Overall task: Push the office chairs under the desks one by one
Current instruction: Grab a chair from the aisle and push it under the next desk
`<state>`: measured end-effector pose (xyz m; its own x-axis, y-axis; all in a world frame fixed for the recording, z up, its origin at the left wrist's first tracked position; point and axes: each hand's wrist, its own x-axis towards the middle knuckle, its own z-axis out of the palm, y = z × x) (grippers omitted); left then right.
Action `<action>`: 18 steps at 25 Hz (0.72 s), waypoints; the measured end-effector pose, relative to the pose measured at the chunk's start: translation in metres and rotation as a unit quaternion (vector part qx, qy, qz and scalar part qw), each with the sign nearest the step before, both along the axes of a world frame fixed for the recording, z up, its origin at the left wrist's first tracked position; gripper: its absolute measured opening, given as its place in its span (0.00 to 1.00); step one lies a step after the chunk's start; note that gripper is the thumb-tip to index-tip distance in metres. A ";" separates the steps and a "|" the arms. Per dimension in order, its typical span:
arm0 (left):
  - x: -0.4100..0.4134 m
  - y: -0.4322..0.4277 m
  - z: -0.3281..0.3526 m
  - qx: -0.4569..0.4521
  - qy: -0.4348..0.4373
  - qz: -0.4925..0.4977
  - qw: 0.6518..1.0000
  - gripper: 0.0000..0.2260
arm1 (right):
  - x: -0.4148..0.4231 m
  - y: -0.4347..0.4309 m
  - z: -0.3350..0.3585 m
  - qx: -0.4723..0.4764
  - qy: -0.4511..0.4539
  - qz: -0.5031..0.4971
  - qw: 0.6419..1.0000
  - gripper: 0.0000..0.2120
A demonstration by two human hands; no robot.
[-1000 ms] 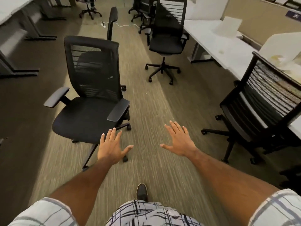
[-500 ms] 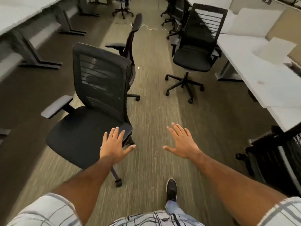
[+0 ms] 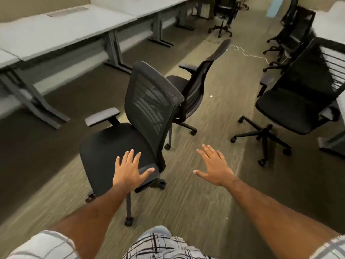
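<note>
A black mesh-backed office chair (image 3: 149, 101) stands in the aisle just ahead, its seat facing left toward a row of grey desks (image 3: 61, 32). My left hand (image 3: 130, 169) is open, fingers spread, over the chair's near armrest; whether it touches is unclear. My right hand (image 3: 214, 167) hovers open above the carpet to the right of the chair, holding nothing. A second black chair (image 3: 197, 85) stands right behind the first. A third chair (image 3: 298, 101) is at the right.
Grey desk legs (image 3: 37, 107) stand along the left. More black chairs (image 3: 224, 14) sit farther up the aisle. A white cable (image 3: 248, 55) lies on the carpet. A desk edge (image 3: 341, 101) shows at the far right.
I have stepped closer and my view has swung left, bringing the left desks into sight. The nearest chair now sits closer under my left hand. Both hands stay open.
</note>
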<state>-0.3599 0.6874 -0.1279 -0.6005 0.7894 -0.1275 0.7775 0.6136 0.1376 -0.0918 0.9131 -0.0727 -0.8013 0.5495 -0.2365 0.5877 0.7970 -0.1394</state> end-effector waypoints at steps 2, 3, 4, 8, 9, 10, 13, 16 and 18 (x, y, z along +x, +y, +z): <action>-0.007 0.024 0.002 -0.006 -0.011 0.030 0.999 0.54 | -0.026 0.038 0.002 0.008 0.014 0.033 0.999 0.43; -0.012 0.037 0.002 0.000 -0.016 0.046 0.999 0.54 | -0.040 0.056 0.003 0.014 0.027 0.044 0.999 0.43; -0.019 0.053 -0.001 0.009 -0.016 0.059 0.998 0.54 | -0.057 0.077 0.004 0.020 0.045 0.053 0.997 0.42; -0.057 0.118 0.007 0.021 -0.030 0.078 0.996 0.54 | -0.126 0.152 0.025 0.029 0.111 0.085 0.990 0.39; -0.067 0.135 0.012 0.033 -0.035 0.085 0.995 0.53 | -0.143 0.169 0.031 0.028 0.120 0.094 0.988 0.38; -0.075 0.153 0.020 0.046 -0.041 0.090 0.994 0.52 | -0.159 0.185 0.037 0.030 0.128 0.103 0.986 0.38; -0.092 0.208 0.050 0.100 -0.093 0.119 0.983 0.50 | -0.207 0.226 0.061 0.037 0.148 0.128 0.980 0.36; -0.094 0.259 0.076 0.178 -0.161 0.155 0.958 0.53 | -0.255 0.263 0.084 0.054 0.147 0.170 0.973 0.35; -0.094 0.290 0.088 0.208 -0.194 0.174 0.943 0.55 | -0.289 0.284 0.095 0.064 0.150 0.207 0.965 0.33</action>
<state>-0.4541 0.9770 -0.0395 -0.8043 0.5832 -0.1137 0.3806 0.6526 0.6552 -0.3806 1.1968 0.0223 -0.9802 0.1772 0.0882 0.1642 0.9768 -0.1374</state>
